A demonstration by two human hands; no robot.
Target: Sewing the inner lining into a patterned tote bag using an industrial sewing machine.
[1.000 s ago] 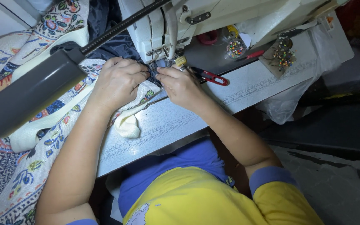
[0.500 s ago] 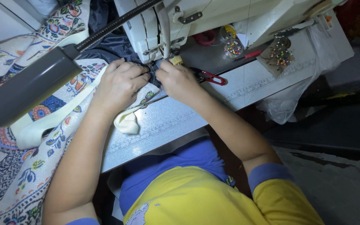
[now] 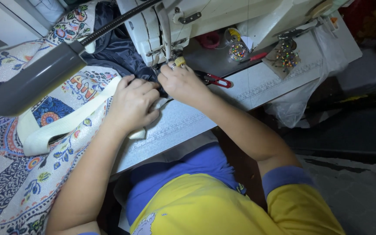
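Head view: dark fabric (image 3: pixel 122 54) under fingers (image 3: pixel 146 89).

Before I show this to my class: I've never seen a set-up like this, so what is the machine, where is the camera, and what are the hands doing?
The camera sits on the person's head and looks straight down. The white sewing machine stands on a pale table. The grey bar at the left is a lamp on a bendy arm. Both hands press dark fabric near the needle: the left hand is curled on it, the right hand pinches it. Patterned cloth with a cream strap lies to the left. Red-handled scissors and a tub of coloured pins lie behind the hands.
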